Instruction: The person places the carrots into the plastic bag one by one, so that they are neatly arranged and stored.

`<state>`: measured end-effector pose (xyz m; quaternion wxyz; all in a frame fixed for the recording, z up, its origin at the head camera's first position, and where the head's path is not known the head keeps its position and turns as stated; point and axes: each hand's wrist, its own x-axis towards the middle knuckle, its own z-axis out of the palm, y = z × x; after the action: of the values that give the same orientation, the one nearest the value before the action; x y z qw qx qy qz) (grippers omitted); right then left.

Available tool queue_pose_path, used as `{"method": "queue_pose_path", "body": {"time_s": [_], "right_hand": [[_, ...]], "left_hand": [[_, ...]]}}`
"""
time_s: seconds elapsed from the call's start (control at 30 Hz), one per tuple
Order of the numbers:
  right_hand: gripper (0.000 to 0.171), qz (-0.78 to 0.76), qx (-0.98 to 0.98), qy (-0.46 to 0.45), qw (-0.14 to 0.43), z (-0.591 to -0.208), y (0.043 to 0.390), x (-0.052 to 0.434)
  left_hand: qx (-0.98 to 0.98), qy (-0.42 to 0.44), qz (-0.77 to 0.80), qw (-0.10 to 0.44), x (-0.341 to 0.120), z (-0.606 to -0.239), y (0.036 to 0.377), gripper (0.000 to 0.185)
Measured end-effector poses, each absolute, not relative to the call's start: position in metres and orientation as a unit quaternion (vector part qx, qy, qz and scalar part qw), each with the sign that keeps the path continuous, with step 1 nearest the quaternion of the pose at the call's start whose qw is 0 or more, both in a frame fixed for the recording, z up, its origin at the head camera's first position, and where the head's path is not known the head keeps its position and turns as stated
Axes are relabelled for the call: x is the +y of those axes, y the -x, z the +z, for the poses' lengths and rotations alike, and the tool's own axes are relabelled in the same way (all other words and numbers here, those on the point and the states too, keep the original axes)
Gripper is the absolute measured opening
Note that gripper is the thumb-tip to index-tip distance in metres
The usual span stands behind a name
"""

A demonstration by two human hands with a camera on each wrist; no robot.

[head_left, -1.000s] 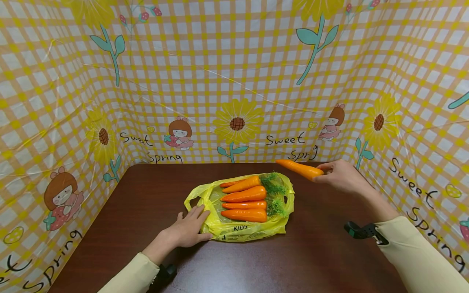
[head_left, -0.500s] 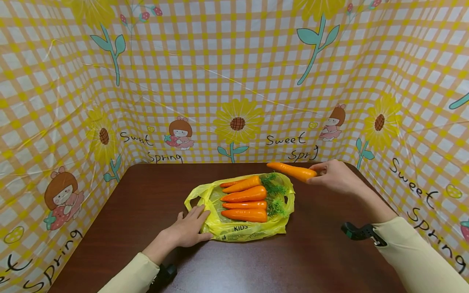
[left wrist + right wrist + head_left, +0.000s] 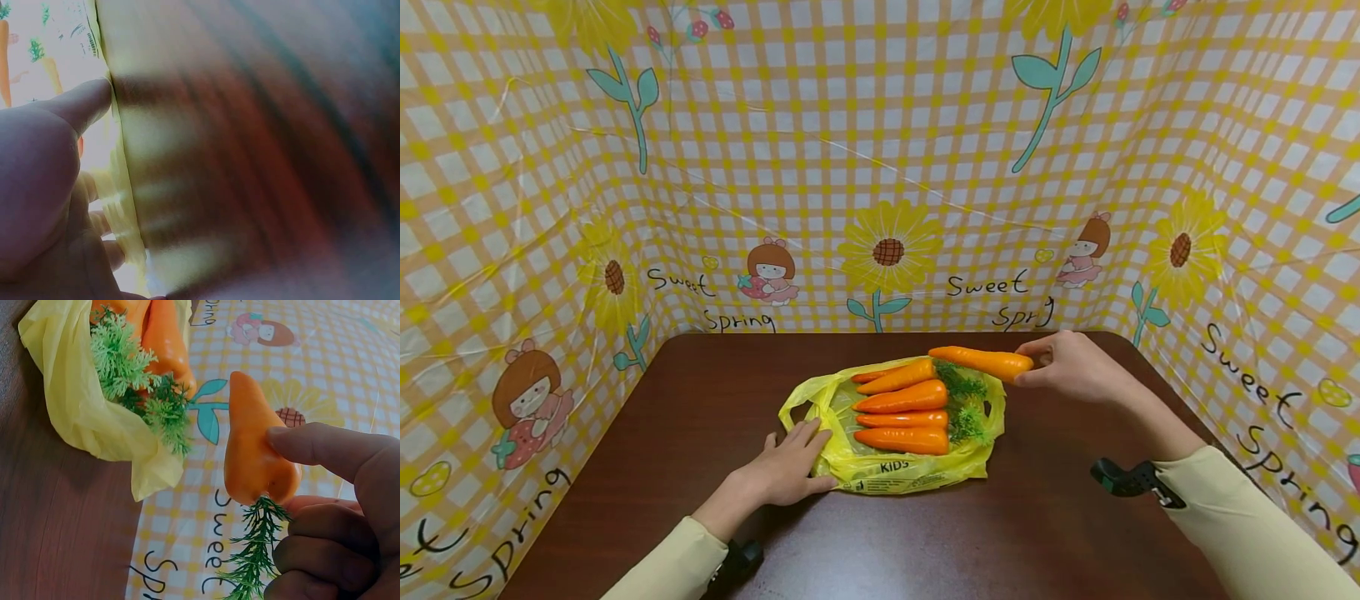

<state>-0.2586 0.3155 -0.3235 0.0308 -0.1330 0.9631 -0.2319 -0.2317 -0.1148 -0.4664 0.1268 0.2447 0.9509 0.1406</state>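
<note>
Her right hand [image 3: 1071, 367] pinches a carrot [image 3: 981, 362] by its thick end, holding it in the air just above the far edge of the yellow bag [image 3: 895, 471]. The left hand [image 3: 790, 471], fingers straight and together, presses flat on the bag's near corner on the table [image 3: 700, 400], beside four carrots [image 3: 898, 408].

My head view is bright and evenly lit, bowed at its edges, with soft shadows on the desk [image 3: 700, 433]. My left wrist view is badly smeared and overexposed; the right wrist view stays fairly sharp.
</note>
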Motion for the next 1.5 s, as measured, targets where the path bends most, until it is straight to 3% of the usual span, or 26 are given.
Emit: {"method": "queue_pose_path", "body": {"time_s": [0.33,0.63,1.5], "right_hand": [[0.042,-0.229,0.959,0.158,0.047,-0.327,0.259,0.300],[0.057,-0.221,0.957,0.180,0.061,-0.332,0.258,0.285],[0.047,-0.160,0.958,0.228,0.061,-0.357,0.257,0.243]], "left_hand": [[0.951,-0.246,0.142,0.120,-0.115,-0.467,0.231,0.079],[0.951,-0.244,0.142,0.124,-0.114,-0.465,0.230,0.079],[0.951,-0.238,0.141,0.137,-0.112,-0.464,0.230,0.079]]}}
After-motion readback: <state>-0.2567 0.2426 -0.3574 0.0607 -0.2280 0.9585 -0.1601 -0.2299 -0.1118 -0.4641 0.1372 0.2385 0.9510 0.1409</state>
